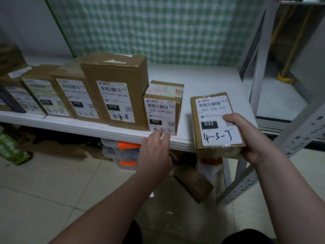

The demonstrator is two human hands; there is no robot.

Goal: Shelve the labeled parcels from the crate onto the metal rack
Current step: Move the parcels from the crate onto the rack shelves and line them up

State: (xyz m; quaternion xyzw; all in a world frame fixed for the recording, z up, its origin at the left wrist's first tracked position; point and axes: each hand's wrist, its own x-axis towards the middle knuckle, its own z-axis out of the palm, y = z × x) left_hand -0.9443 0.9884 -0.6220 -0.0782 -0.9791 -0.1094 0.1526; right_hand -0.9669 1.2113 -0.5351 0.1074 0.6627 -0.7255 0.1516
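— Fingers of the right hand curl behind the parcel marked 4-3-7, mostly hidden, and the thumb clamps down on its label.

— And the other one?

— The left hand holds nothing. Its fingers are loosely straight and a little apart, with the tips at the lower edge of the parcel marked 4-3-2. Whether they touch it cannot be told.

— What surrounds them, biggest first?

— The metal rack, a white shelf on grey perforated uprights, stands before a green checked cloth. Brown parcels stand in a row along the shelf's front edge, labels forward. The tall parcel marked 4-3-8 has the parcel marked 4-3-11 on its left, and the small 4-3-2 is just beside it on the right.

— Where is the 4-3-7?

— It is right of the 4-3-2 and apart from it, tilted label-up, its lower end past the shelf's front edge. Clear bins with orange clasps sit beneath.
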